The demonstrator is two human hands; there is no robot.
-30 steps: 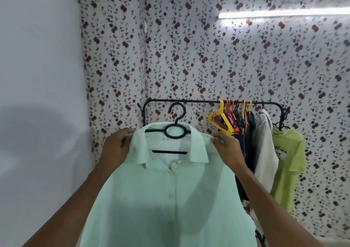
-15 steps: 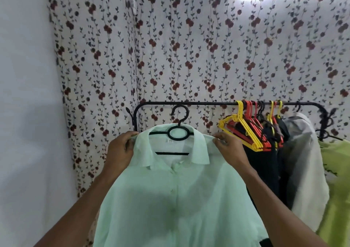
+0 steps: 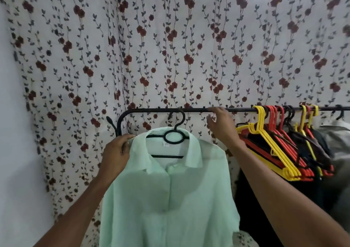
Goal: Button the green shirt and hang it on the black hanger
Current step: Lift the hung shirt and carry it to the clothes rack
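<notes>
Left hand [image 3: 116, 153] gripping shirt [image 3: 166, 193] shoulder at 9 o'clock of hanger [image 3: 173, 136]; right hand [image 3: 220, 127], fingers loose, touching rail [image 3: 151, 110] at 2 o'clock.

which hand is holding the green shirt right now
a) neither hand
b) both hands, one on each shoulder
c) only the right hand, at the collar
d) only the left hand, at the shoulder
d: the left hand grips the shoulder of the green shirt on the black hanger, while the right hand is up at the black rail, off the shirt.
</notes>
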